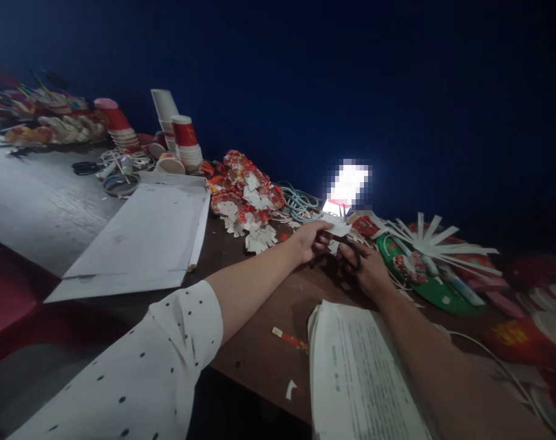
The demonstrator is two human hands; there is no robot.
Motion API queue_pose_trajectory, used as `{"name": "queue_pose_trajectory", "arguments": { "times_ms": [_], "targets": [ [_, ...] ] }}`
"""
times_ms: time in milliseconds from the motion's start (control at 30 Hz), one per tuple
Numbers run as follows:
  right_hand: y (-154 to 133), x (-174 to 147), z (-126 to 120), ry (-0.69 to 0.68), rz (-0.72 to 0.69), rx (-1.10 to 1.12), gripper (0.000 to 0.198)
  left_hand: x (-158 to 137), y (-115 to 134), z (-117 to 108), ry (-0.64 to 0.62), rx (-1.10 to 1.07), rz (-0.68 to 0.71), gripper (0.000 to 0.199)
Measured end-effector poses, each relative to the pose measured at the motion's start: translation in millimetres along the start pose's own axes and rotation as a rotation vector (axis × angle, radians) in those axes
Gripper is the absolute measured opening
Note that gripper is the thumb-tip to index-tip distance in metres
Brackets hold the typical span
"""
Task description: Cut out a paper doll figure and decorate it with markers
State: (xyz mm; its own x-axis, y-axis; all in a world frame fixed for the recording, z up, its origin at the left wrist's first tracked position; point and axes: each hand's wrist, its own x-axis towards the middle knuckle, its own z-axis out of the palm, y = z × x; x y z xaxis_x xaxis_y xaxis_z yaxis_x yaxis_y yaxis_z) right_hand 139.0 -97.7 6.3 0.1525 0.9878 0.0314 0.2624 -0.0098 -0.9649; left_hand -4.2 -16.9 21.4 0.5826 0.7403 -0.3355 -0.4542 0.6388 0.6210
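My left hand (312, 240) pinches a small piece of white paper (336, 225) over the brown table. In my right hand (364, 266) is a pair of scissors with dark handles (352, 253); the blades point up and away from me, at the paper. Just behind the paper shines a bright screen (346, 186), its picture blurred out. Left of my hands lies a heap of red and white cut paper-cup pieces (248, 189), with white cut-out shapes (260, 238) at its near side.
A flat white box lid (140, 232) lies to the left, with stacked paper cups (186, 143) behind it. An open book (355, 366) is nearest me. To the right, a green disc (443, 296) carries glue tubes and white strips (436, 244). Paper scraps (289, 338) dot the table.
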Motion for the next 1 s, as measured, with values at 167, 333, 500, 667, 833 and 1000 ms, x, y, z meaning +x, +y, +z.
{"name": "queue_pose_trajectory", "arguments": {
  "times_ms": [167, 333, 500, 667, 833, 1000],
  "targets": [
    [-4.0, -0.6, 1.6, 0.018, 0.029, 0.004, 0.036, -3.7, -4.6, 4.2, 0.009, 0.197, 0.076, 0.012],
    [-2.7, -0.9, 2.3, 0.053, 0.009, -0.004, 0.037, -5.7, -7.6, 4.0, -0.041, 0.32, 0.114, 0.015],
    [-0.6, -0.7, 1.1, 0.046, -0.002, -0.003, 0.037, -6.0, -9.0, 2.8, -0.078, 0.392, 0.139, 0.016],
    [-3.4, -0.7, 1.6, 0.075, -0.006, -0.058, 0.038, -3.7, -11.5, 1.6, -0.061, 0.433, 0.193, 0.018],
    [-6.2, -2.1, 3.5, 0.084, -0.02, -0.077, 0.038, -1.4, -13.3, 0.5, -0.043, 0.452, 0.218, 0.019],
    [-4.8, -1.4, 4.6, 0.104, -0.008, -0.083, 0.038, -0.8, -13.4, 0.2, -0.052, 0.434, 0.224, 0.017]
  ]
}}
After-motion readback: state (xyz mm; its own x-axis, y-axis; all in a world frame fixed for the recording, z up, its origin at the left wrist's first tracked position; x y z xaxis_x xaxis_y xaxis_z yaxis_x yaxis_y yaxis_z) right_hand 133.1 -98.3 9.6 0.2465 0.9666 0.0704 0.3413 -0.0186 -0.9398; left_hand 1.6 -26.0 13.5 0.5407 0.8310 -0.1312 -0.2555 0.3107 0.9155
